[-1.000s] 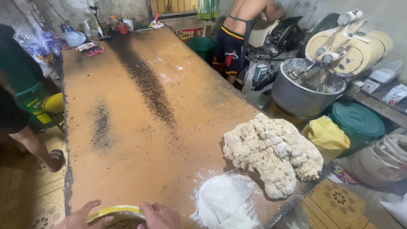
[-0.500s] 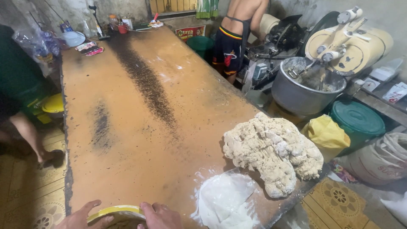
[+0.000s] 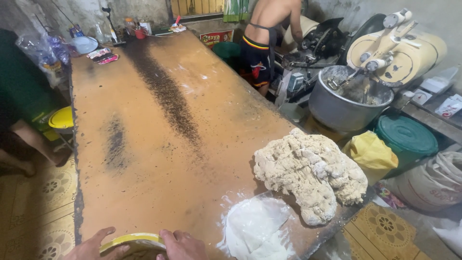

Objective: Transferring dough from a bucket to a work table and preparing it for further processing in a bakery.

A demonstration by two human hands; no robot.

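Head camera is looking down along a long brown table with dark worn streaks running down its middle. At the bottom edge of the view, both of the person's hands are gripping a round yellow-rimmed bowl, which is sitting at the near end of the table and is partly cut off by the frame. The left hand is curling its fingers over the bowl's left rim, and the right hand is clasping the right rim, thumb on top. What is inside the bowl is too hidden to tell.

Just to the right of the right hand, a heap of white flour is lying on a clear plastic sheet. Touching its far side, a big lumpy mound of pale dough is resting near the table's right edge.

Beyond the table on the right, a grey metal mixing pot is sitting under a cream-coloured mixer. A green lidded bin and a yellow bag are standing on the floor beside it. Another person, bare-backed in dark shorts, is standing at the far right corner, facing away. On the left, a yellow stool is standing by someone's bare leg.
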